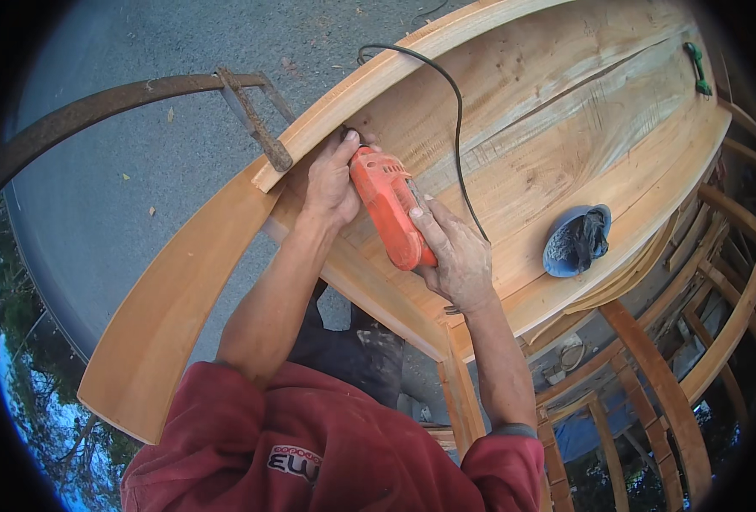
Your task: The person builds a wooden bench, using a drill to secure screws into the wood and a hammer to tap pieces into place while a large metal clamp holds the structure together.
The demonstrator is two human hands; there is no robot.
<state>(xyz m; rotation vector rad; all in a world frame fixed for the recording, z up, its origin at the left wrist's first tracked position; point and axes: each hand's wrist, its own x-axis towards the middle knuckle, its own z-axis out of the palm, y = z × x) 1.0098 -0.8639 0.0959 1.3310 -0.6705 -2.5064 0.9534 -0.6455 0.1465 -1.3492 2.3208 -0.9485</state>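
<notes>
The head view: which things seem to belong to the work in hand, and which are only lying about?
Seemingly in use:
orange power tool, in the right hand, left hand at its front
black cord
planked wooden piece beneath
rusty clamp at its rim

Seemingly just lying about:
blue bowl holding crumpled black material
small green object, kind unclear

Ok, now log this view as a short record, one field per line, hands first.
Right hand: around the rear of the orange power tool
Left hand: at the tool's front end, beside the wooden rim; exact grip unclear
Black cord: arcs over the rim and across the boards
Rusty clamp: one end at the rim, near the curved plank
Blue bowl: on the boards, black plastic inside
Green item: upper right, kind unclear
</notes>
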